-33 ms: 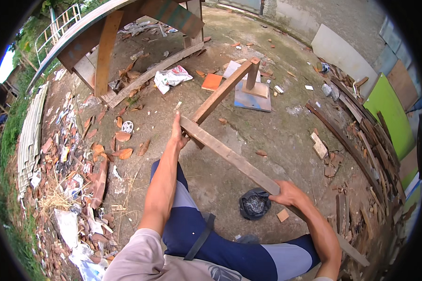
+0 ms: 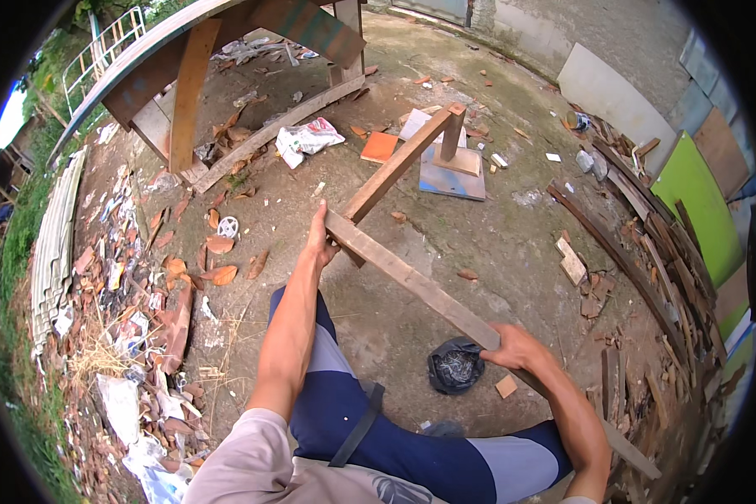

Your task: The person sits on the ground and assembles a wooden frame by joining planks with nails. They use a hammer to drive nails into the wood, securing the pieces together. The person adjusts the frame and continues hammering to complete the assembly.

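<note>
Nothing has shifted since the earlier frame: your hands, the plank and the litter all sit as they did. Your left hand (image 2: 318,242) grips the upper end of the plank (image 2: 412,281), fingers wrapped over its top edge, just where a second beam (image 2: 399,164) meets it and runs off toward 1 o'clock to a short post (image 2: 453,133) standing on a grey slab (image 2: 450,178). Your right hand (image 2: 517,349) closes over the plank farther down, fingers curled round its near edge; the plank itself runs on a slant from 11 o'clock to 5 o'clock, passing under your right forearm and ending low at the right. A black bag (image 2: 454,365) lies on the ground just beside your right hand, at its 8 o'clock, with a small wood block (image 2: 506,385) near it. Bare concrete (image 2: 496,244) opens between the plank and the slab, toward 1 o'clock, and that is the widest free ground. At 3 o'clock a pile of planks (image 2: 647,252) and a green board (image 2: 689,189) hem the edge. At 9 o'clock broken tiles (image 2: 218,260) and rubbish crowd the dirt, and at 11 o'clock a wooden shelter (image 2: 193,92) closes the far side. Your knees in dark trousers (image 2: 378,437) fill the ground below the plank.
</note>
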The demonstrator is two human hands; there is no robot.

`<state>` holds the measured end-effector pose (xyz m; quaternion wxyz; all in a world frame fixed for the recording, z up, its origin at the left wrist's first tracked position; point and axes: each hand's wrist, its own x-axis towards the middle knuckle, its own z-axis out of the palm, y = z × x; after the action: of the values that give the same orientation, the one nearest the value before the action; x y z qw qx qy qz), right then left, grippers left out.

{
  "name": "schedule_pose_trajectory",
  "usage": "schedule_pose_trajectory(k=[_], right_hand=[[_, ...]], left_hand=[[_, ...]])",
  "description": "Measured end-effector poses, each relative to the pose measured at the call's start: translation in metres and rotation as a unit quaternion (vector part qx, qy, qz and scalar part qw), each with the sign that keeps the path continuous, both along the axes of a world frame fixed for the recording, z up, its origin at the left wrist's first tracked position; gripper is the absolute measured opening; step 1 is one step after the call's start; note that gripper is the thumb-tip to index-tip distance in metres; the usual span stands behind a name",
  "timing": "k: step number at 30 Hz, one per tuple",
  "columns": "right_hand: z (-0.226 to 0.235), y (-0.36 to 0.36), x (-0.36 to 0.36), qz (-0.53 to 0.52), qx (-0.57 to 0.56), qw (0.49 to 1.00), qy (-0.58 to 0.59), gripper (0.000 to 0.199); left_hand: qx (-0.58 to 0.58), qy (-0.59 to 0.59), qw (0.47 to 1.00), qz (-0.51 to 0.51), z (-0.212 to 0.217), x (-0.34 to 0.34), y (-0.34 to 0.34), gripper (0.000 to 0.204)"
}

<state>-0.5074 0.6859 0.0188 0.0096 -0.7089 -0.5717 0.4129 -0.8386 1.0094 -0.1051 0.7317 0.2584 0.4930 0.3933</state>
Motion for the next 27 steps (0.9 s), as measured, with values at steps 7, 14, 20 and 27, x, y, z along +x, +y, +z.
schedule_pose_trajectory(k=[7, 14, 20, 27], right_hand=[[-0.002, 0.004, -0.002, -0.004, 0.006, 1.000, -0.005, 0.071], [0.001, 0.000, -0.012, -0.017, 0.010, 1.000, 0.005, 0.071], [-0.010, -0.007, -0.010, -0.038, 0.011, 0.999, 0.019, 0.072], [-0.008, -0.008, -0.015, -0.033, 0.006, 0.999, 0.038, 0.071]], left_hand=[[-0.008, -0.020, 1.000, -0.014, -0.007, 0.003, 0.022, 0.084], [-0.035, -0.185, 0.981, 0.055, -0.023, 0.003, 0.032, 0.080], [-0.057, -0.208, 0.974, 0.072, -0.022, 0.005, 0.034, 0.079], [-0.036, -0.084, 0.996, 0.008, -0.004, -0.007, 0.028, 0.083]])
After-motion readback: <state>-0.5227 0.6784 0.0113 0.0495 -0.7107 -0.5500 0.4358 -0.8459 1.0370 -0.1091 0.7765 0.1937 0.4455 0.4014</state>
